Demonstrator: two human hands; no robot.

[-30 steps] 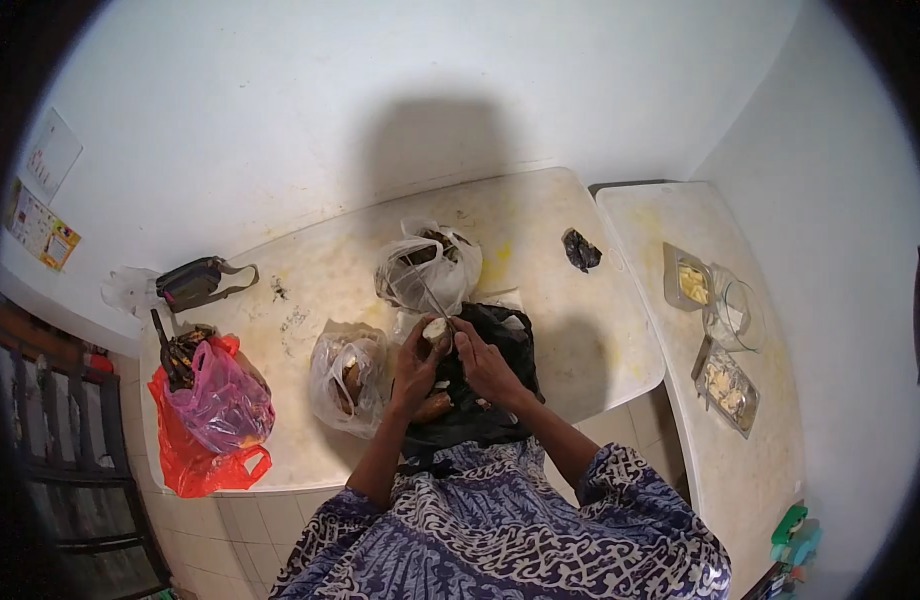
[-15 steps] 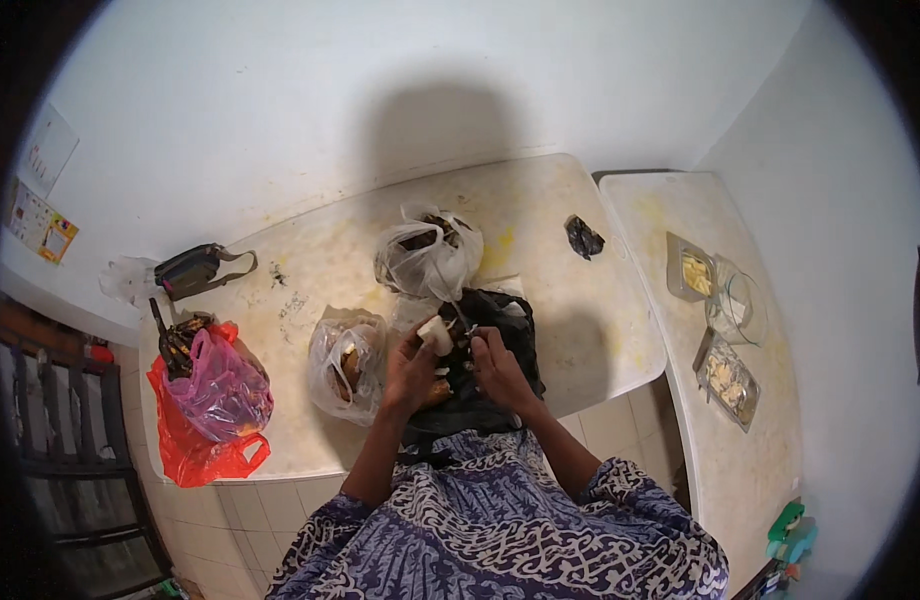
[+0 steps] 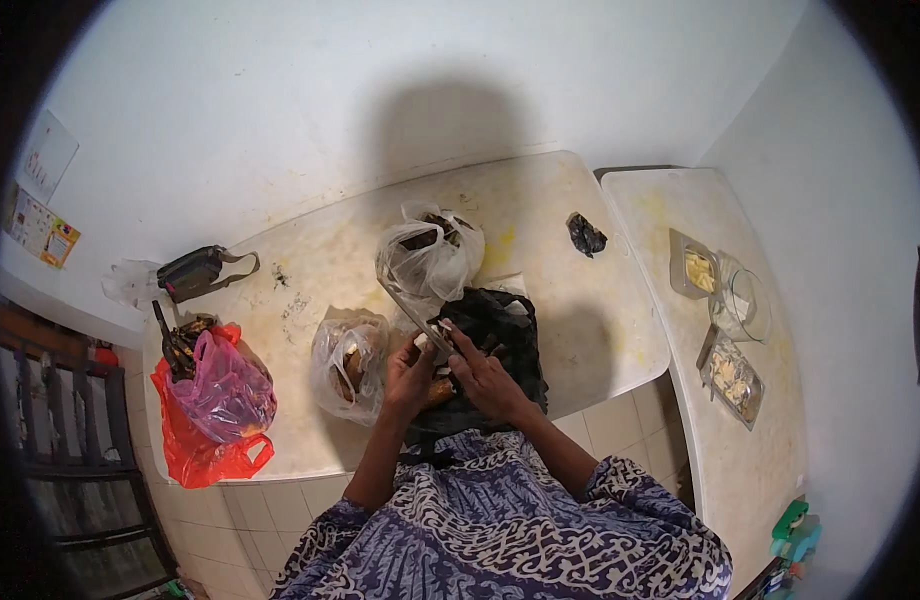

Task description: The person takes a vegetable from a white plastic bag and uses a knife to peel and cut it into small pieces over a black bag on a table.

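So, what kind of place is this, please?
Probably a home kitchen: a pale worktop against a white wall, its front tiled; plastic bags on it; clear containers on the side counter. The hands work over a black bag.

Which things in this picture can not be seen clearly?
Head view:
- Small pale piece between the left hand and right hand: too small to identify.
- Inside of the black bag: dark, partly covered by the hands.
- Contents of the clear bag: blurred by plastic.
- Green thing: cut off near the rim.

Dim overhead light, soft head shadow on wall, fisheye-bent, dark-vignetted edges.
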